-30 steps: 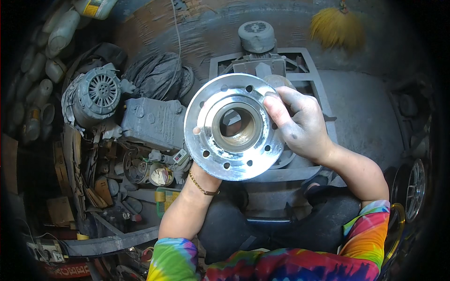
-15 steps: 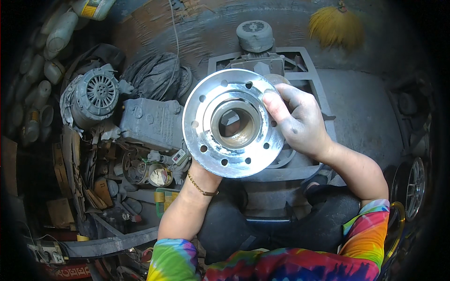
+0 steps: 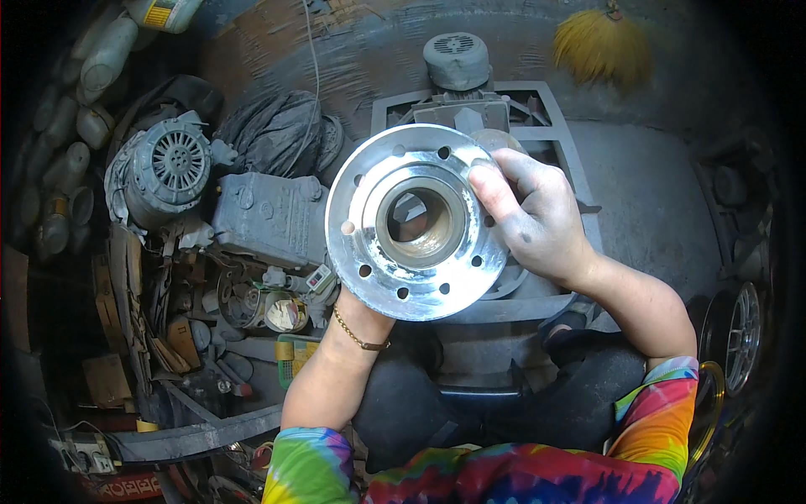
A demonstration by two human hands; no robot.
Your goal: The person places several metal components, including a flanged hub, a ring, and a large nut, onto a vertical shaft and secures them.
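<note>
A shiny round metal hub (image 3: 382, 269), with a wide flange and a ring of bolt holes, is held up in front of me, its face toward the camera. Through its large centre bore a bit of the background shows. At the flange's right edge my right hand (image 3: 541, 214) is closed on the rim, thumb on the front face, other fingers mostly hidden. The wrist of my left hand (image 3: 361, 311), with a gold bracelet, goes up behind the lower left of the hub. The hub covers that hand's fingers, so their grip does not show.
Beyond the hub stands a machine with a grey motor (image 3: 456, 63) on a metal frame (image 3: 554, 113). Another dusty motor (image 3: 172, 164) and a grey metal box (image 3: 269, 214) are on the left, among cardboard and clutter. A yellow broom (image 3: 603, 49) hangs far right; a spoked wheel (image 3: 743, 340) stands near right.
The hub is tilted very slightly differently, its bore showing a little more of the inner wall. Both hands stay in nearly the same place.
</note>
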